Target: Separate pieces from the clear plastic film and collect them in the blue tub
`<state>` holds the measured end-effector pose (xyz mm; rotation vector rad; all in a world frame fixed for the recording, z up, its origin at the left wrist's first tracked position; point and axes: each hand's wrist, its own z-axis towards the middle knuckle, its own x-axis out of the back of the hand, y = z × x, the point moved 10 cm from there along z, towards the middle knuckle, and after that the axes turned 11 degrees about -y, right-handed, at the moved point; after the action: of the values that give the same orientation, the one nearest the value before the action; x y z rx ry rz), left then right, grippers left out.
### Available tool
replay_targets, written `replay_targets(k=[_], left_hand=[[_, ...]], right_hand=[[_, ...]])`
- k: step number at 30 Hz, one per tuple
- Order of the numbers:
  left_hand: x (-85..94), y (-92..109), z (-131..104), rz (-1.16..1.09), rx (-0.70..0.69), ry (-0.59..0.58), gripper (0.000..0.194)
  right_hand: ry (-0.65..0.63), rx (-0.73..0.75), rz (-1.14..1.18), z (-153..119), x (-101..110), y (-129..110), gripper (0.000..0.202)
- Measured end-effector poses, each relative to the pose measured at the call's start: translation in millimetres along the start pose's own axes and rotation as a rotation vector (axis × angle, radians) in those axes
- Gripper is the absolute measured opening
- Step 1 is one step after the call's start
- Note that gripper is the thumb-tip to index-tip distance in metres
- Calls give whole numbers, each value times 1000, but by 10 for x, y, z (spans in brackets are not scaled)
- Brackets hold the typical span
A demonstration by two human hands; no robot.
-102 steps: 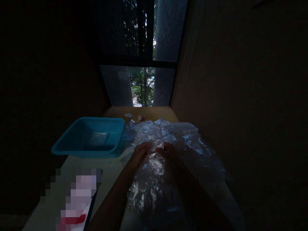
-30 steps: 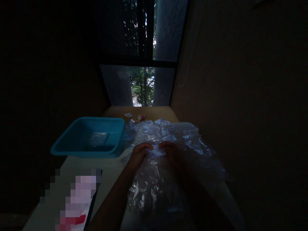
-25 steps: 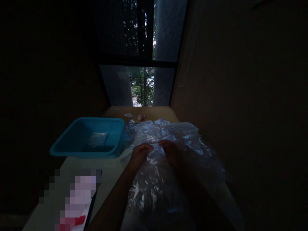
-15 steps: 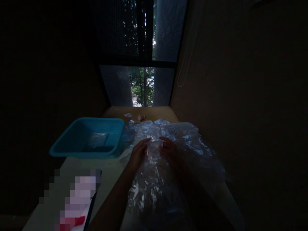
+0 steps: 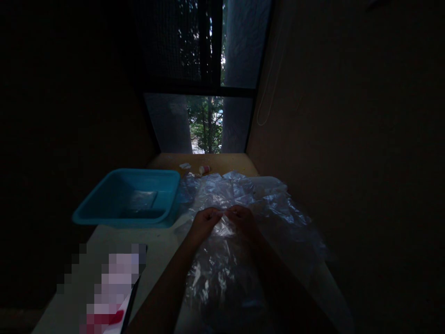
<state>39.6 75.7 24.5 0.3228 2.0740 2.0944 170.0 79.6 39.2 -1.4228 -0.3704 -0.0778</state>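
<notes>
While fingertips meet, left hand [image 5: 203, 221], right hand [image 5: 242, 220] pinch plastic sheet [image 5: 225, 260].

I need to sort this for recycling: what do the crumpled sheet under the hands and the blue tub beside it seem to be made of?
The crumpled sheet looks like thin clear plastic film: see-through, wrinkled, with glossy highlights. The left hand and right hand pinch a bit of it between them. The blue tub looks like rigid moulded plastic, with an even turquoise colour, a smooth rolled rim and a dull sheen. The dim light leaves the exact types open.
</notes>
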Motion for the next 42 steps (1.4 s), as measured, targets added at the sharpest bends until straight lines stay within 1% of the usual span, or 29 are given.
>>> replay_targets(k=[7, 13, 17, 19, 23, 26, 28, 31, 33, 35, 38, 42], left_hand=[[43, 94, -20, 80, -56, 39, 26], [143, 20, -32, -17, -36, 124, 26], [162, -39, -22, -57, -25, 135, 26], [166, -37, -21, -71, -31, 140, 26], [194, 30, -46, -64, -48, 177, 26], [217, 68, -72, -58, -48, 211, 27], [166, 40, -60, -110, -27, 168, 29], [28, -36, -28, -206, 31, 51, 33], [-29, -64, -20, -226, 63, 6, 34], [-60, -67, -18, -215, 84, -22, 33], [-70, -46, -18, -196, 85, -40, 31], [-7, -55, -26, -213, 72, 11, 27]], right_hand=[[-23, 39, 15, -12, -32, -62, 19], [25, -29, 64, -13, 11, 50, 23], [41, -3, 101, -32, 41, 7, 32], [19, 5, 85, -34, 25, -18, 33], [-96, -9, 4, -26, -89, -29, 31], [-108, -37, 85, -30, -111, 11, 28], [-91, -42, 164, -29, -100, 32, 27], [-10, -61, 255, -31, -32, 80, 26], [41, -71, 310, -34, 10, 112, 25], [61, -69, 361, -34, 21, 126, 26], [71, -83, 401, -43, 22, 140, 26], [23, -94, 364, -52, -19, 95, 24]])
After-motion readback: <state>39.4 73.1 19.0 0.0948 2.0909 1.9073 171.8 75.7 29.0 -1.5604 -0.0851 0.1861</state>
